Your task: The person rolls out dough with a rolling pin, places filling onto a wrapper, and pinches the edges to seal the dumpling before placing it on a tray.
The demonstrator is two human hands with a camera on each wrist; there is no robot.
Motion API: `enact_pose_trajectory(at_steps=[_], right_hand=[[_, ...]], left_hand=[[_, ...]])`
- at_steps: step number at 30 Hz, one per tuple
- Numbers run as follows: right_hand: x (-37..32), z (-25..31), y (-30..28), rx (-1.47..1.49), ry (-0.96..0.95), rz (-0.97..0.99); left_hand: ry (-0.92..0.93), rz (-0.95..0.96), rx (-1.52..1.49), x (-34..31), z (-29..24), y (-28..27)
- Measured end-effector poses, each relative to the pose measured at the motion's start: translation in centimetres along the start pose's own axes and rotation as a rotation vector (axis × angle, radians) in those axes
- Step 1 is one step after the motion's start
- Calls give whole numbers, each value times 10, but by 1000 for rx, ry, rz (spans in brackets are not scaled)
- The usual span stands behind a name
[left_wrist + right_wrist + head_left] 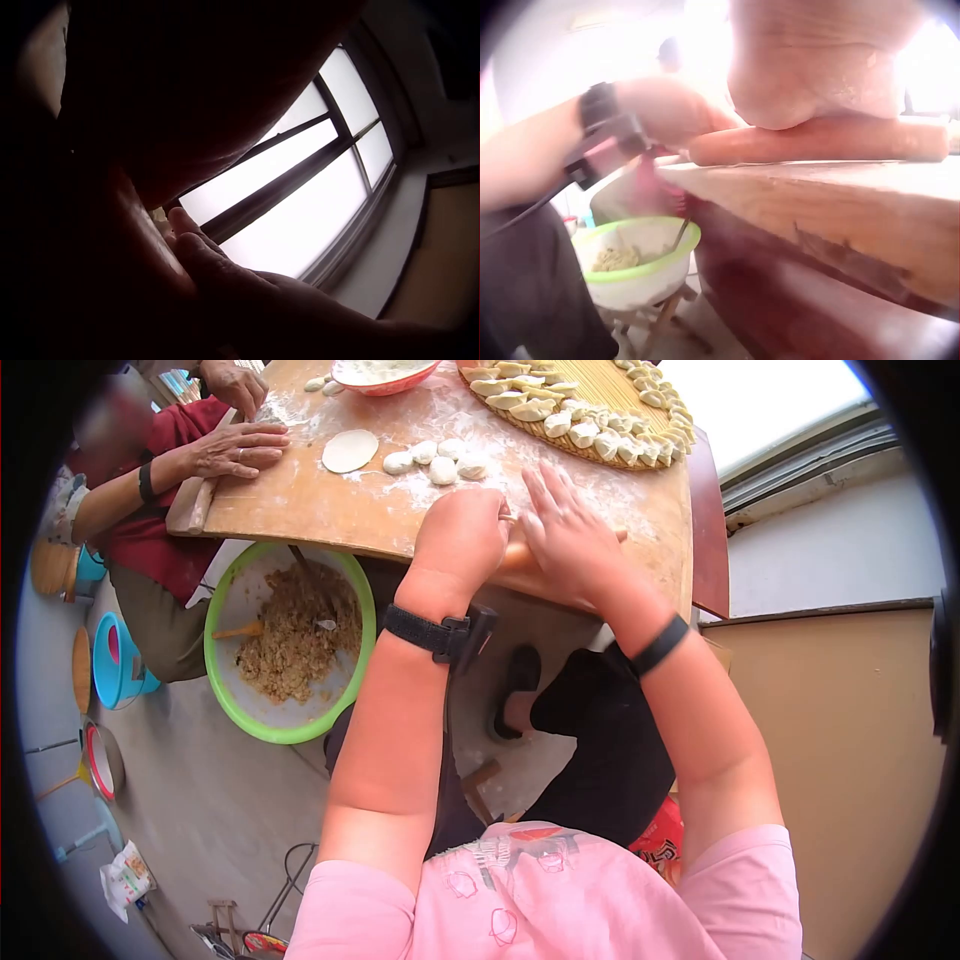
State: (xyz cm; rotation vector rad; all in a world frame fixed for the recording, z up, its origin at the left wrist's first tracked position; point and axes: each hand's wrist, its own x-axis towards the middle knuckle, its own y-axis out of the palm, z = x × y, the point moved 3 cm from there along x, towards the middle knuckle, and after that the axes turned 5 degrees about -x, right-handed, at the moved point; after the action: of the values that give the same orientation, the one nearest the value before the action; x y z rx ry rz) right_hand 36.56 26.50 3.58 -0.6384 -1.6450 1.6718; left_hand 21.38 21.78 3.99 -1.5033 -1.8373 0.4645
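Note:
A wooden rolling pin (780,144) lies along the near edge of the floured wooden board (870,199). My right hand (568,540) presses on it with the palm, fingers stretched forward over the board. Beside it, my left hand (462,535) has its fingers curled and pinches a dough wrapper (508,517), of which only a small pale edge shows between the hands. In the dark left wrist view, the right hand (225,270) shows just beyond the left. Several dough pieces (443,468) and a flat round wrapper (350,451) lie farther back on the board.
A round woven tray (570,448) with rows of dumplings is at the back right, a red-rimmed bowl (385,382) at the back. A green-rimmed basin (290,735) of filling stands below the board's edge. Another person's hands (235,448) rest at the board's left end.

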Motion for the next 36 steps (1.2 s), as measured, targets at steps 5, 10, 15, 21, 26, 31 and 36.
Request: enact_pose_trajectory(at_steps=[5, 10, 15, 21, 26, 31, 36], right_hand=[[-15, -1, 2, -102, -35, -26], [53, -3, 15, -101, 28, -96], [4, 0, 12, 68, -65, -78], [5, 6, 10, -99, -30, -77], [65, 8, 13, -56, 50, -53], [-7, 15, 0, 108, 44, 61], [10, 14, 6, 2, 11, -24]], left_hand=[[-26, 57, -46, -5, 3, -4], [-28, 49, 42, -2, 4, -5], [-8, 10, -27, -2, 1, -4], [-55, -31, -86, -6, 14, -15], [-43, 7, -16, -1, 8, -15], [-18, -36, 0, -2, 10, -13], [-55, 49, -86, -10, 10, -29]])
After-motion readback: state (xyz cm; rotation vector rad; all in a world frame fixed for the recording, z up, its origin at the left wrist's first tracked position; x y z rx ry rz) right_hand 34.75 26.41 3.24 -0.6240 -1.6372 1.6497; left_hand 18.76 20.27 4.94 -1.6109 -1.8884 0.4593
